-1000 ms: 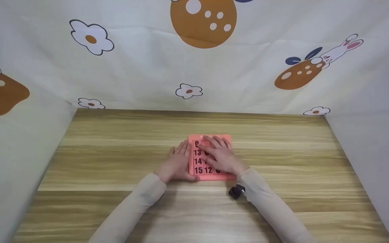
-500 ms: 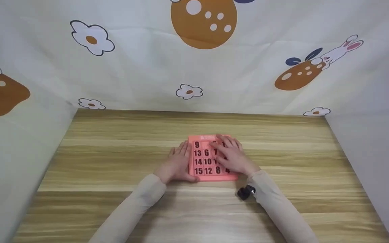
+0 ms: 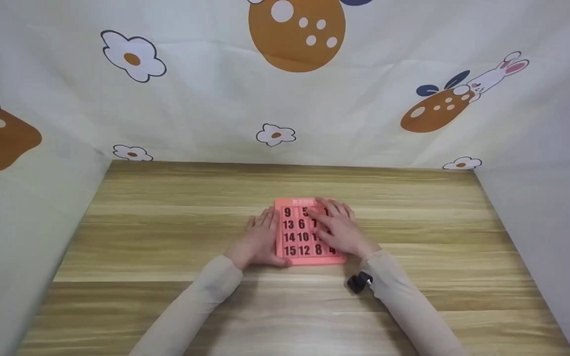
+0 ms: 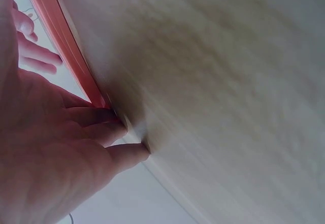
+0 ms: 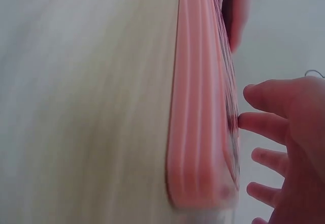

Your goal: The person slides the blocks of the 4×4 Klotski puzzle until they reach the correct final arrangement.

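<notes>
A pink sliding number puzzle (image 3: 309, 260) lies flat on the table, with black numerals on its tiles. Along its left edge rests my left hand (image 3: 258, 243), fingers straight and thumb by the lower left corner. My right hand (image 3: 343, 233) reaches over the right side, its index fingertip at the 5 tile (image 3: 305, 212) in the top row. Several tiles on the right are hidden under that hand. In the right wrist view, one fingertip of the right hand (image 5: 299, 127) meets the puzzle's face while the others stay off it.
The wood-grain table (image 3: 166, 212) is bounded by a pale printed cloth (image 3: 206, 99) at the back and by pale side walls. A small black object (image 3: 359, 282) is at the right cuff, above the table.
The right hand first shifts right, uncovering a gap in the top row beside the 9. Since then the 5 tile has slid left into that gap. My left hand has stayed in place.
</notes>
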A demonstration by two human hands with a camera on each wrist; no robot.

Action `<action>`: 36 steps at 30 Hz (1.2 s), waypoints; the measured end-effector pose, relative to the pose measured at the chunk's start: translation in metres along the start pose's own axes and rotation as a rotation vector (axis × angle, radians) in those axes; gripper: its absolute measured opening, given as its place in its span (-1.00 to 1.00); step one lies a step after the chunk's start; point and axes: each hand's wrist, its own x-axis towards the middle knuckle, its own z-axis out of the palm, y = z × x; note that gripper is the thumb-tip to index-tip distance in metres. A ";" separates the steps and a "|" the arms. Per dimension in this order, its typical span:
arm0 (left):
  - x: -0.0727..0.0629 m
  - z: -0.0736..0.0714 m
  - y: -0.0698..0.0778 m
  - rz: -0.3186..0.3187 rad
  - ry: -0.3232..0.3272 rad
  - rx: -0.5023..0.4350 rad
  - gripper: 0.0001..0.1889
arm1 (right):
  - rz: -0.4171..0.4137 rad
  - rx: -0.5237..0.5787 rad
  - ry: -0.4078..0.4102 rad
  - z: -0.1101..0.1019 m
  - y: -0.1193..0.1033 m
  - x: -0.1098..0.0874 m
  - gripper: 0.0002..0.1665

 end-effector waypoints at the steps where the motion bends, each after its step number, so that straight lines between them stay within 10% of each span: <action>1: 0.000 0.000 0.000 0.000 0.002 -0.002 0.40 | -0.005 0.005 -0.004 0.001 -0.002 0.002 -0.42; 36: -0.001 0.000 0.000 0.005 0.001 -0.011 0.40 | 0.079 0.006 0.075 -0.013 0.026 -0.020 -0.39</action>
